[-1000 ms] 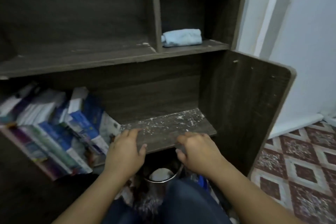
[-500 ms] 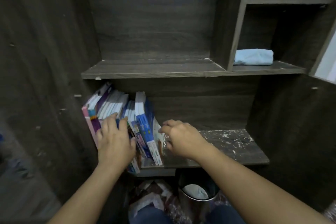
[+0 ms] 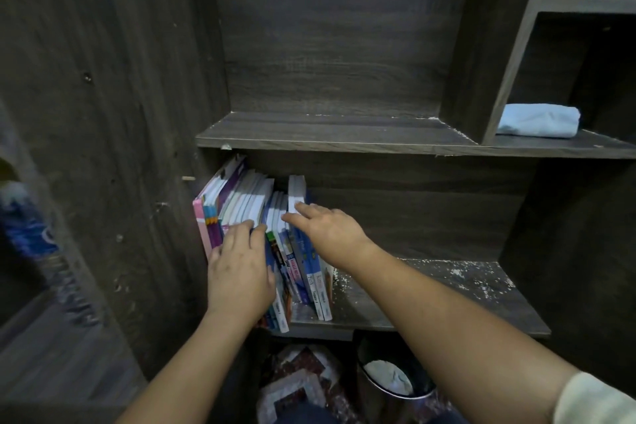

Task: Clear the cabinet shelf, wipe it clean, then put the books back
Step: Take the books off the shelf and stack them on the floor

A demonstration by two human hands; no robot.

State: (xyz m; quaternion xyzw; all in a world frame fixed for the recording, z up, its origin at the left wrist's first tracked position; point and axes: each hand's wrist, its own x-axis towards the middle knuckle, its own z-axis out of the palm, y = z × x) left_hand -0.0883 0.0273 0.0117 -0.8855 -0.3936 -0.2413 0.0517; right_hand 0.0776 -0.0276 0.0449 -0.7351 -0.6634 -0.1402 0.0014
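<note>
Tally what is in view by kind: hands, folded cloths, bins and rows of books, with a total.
Hands: 2, left hand and right hand
Folded blue cloth: 1
Bin: 1
Row of books: 1 (single books too tightly packed to count)
Total: 5

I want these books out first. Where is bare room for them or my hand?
Free: the upper shelf, left of the divider; the speckled lower shelf, right of the books. Crowded: its left end, books under left hand and right hand.
</note>
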